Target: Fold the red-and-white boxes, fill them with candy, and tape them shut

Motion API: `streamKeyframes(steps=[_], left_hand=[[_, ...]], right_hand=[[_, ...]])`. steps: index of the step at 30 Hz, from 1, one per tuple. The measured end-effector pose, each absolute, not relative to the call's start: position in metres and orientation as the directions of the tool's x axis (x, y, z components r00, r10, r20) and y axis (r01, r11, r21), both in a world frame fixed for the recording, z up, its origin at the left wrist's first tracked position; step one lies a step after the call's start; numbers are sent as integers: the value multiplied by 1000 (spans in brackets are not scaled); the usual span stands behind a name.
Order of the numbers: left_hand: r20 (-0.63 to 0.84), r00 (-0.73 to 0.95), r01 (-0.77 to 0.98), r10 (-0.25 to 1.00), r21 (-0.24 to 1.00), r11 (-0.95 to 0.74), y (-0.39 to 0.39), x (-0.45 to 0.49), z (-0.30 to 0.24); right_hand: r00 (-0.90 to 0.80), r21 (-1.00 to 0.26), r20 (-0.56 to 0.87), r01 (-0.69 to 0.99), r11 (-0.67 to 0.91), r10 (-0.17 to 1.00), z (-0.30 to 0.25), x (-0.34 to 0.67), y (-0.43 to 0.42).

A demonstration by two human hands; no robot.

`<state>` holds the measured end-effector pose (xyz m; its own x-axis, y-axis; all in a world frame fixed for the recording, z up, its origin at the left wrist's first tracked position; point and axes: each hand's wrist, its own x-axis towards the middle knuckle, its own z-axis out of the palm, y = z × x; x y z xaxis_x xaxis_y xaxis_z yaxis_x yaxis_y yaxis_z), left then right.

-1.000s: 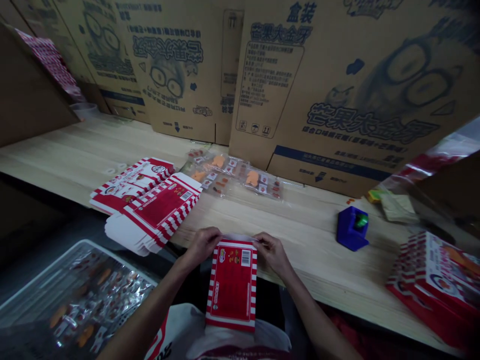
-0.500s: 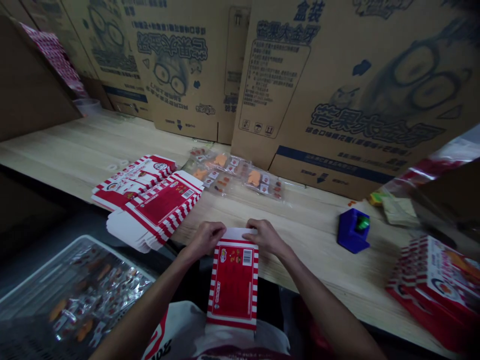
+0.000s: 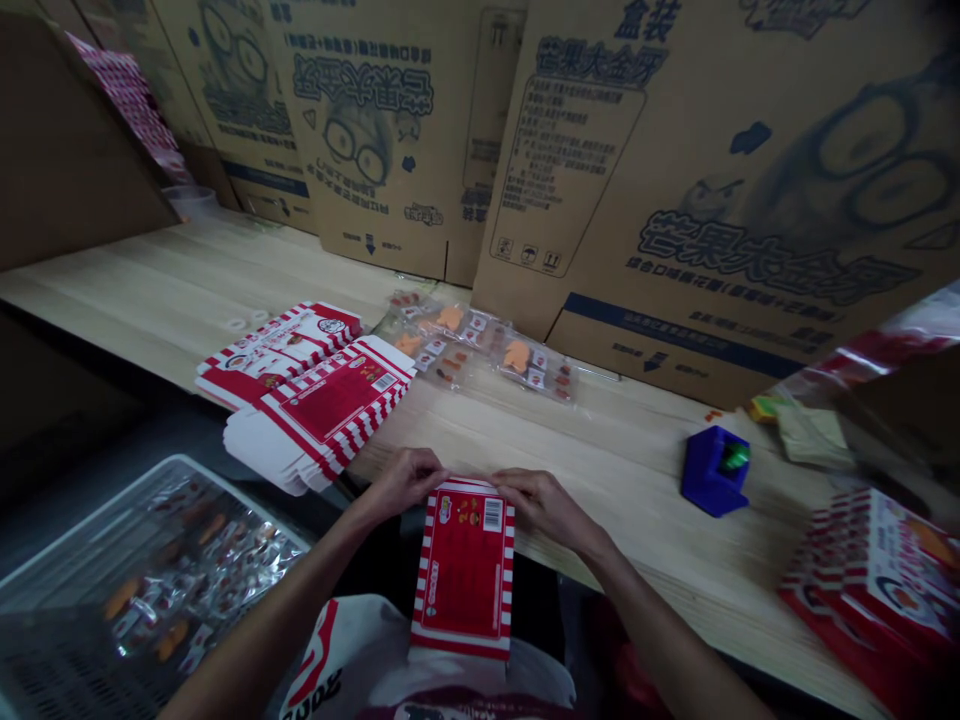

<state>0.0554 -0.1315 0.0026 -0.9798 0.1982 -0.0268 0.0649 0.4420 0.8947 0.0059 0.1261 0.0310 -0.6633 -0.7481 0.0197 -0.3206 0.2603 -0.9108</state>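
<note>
A flattened red-and-white striped carton [image 3: 463, 570] rests upright-on-end against my lap, its barcode side facing up. My left hand [image 3: 405, 483] pinches its top left corner. My right hand [image 3: 544, 505] presses on its top right edge, with the fingers curled over the fold. The top flap is hidden under my fingers. Behind the hands, on the wooden table [image 3: 600, 480], lie two stacks of flat striped cartons [image 3: 334, 405]. Clear packets of orange sweets [image 3: 472, 345] lie beyond them.
A wire tray of wrapped sweets [image 3: 150, 570] sits low on the left, below the table edge. A blue stand with a green item [image 3: 712, 470] and a stack of printed red boxes [image 3: 877, 590] are on the right. Large cardboard sheets [image 3: 675, 200] line the back.
The white top flap that stood above the carton is now folded down out of sight. Both hands have closed in on the carton's top edge, and the view has shifted slightly.
</note>
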Motion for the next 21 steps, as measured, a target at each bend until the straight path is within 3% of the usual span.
streamKeyframes(steps=[10, 17, 21], left_hand=[[-114, -975, -41, 192, 936, 349, -134, 53, -2], [-156, -964, -80, 214, 941, 327, -133, 47, 4], [-190, -952, -110, 241, 945, 309, -132, 38, 10]], right_hand=[[-718, -938, -233, -13, 347, -656, 14, -6, 119], [-792, -884, -160, -151, 442, -590, 11, -7, 120], [-779, -852, -118, -240, 466, -616, 17, -13, 119]])
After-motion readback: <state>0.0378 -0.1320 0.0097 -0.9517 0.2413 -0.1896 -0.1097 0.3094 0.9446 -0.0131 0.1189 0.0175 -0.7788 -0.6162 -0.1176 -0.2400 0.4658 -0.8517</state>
